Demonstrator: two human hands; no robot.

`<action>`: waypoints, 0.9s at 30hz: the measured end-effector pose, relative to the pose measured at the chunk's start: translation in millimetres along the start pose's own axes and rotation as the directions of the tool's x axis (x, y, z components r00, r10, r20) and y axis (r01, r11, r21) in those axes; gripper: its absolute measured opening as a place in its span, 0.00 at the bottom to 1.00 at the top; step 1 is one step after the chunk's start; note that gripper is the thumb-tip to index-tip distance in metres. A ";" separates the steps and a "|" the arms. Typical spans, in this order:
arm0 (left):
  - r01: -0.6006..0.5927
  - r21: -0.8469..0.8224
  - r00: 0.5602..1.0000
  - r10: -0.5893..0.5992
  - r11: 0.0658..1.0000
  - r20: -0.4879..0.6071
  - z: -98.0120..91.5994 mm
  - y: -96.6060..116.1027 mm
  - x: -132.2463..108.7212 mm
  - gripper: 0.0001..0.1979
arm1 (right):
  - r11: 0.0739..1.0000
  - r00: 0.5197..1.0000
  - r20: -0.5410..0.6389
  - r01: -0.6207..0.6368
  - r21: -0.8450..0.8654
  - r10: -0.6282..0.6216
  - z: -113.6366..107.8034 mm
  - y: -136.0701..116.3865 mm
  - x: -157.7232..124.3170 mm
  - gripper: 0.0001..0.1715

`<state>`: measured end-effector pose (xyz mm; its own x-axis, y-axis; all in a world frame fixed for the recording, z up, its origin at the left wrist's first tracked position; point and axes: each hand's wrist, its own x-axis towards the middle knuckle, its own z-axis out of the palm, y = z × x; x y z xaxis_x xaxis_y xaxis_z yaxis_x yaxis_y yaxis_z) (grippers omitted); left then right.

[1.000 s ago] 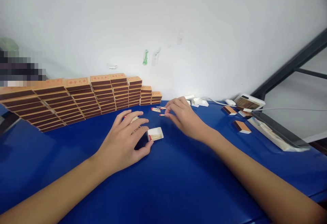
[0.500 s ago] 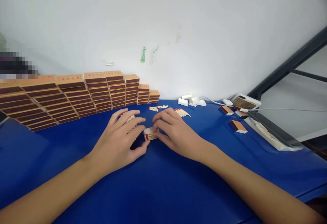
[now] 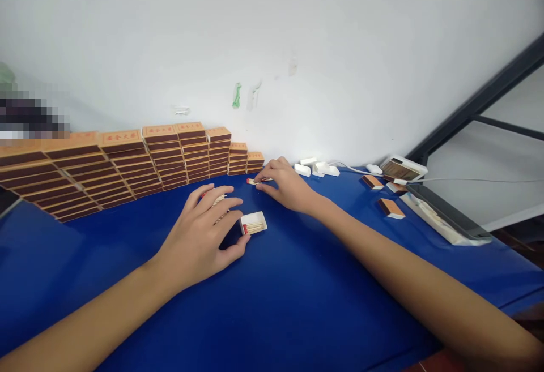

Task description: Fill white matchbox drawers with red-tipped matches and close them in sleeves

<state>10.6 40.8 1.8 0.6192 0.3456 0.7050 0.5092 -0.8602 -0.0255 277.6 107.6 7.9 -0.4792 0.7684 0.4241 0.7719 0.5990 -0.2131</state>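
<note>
Near the middle of the blue surface point(image 3: 297, 293), a small white tray point(image 3: 257, 217) lies open with red-tipped matches point(image 3: 255, 227) along its near side. At its left edge the left hand point(image 3: 199, 233) is spread, thumb and forefinger apart, the thumb touching the near corner; more matches point(image 3: 220, 198) show between its fingers. Farther back, the right hand point(image 3: 284, 186) has its fingertips at a small heap of matches point(image 3: 250, 181); whether that grip is closed on any I cannot tell. Room for moving lies between tray and right forearm, and a wide stretch of blue runs toward the near edge, which shows at lower right. Behind, the pale wall point(image 3: 340, 77) bounds the surface. Stacked matchboxes point(image 3: 123, 162) step down along the left, ending near the right fingertips. White trays point(image 3: 318, 168), a cord point(image 3: 352, 167), loose matchboxes point(image 3: 391, 208) and a dark flat device point(image 3: 450, 213) line the right side, with a black frame point(image 3: 467, 114) beyond.
</note>
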 end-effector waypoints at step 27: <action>0.054 -0.021 0.998 -0.054 0.998 -0.021 1.9 -5.1 -2.0 0.06 | 0.998 0.999 0.046 -0.026 0.052 0.024 -24.4 -42.2 -19.0 0.06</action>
<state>7.9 45.1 -0.8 0.5782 0.3839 0.7199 0.5289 -0.8482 0.0275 264.4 62.2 30.3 -0.4794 0.7920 0.3781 0.7616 0.5895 -0.2693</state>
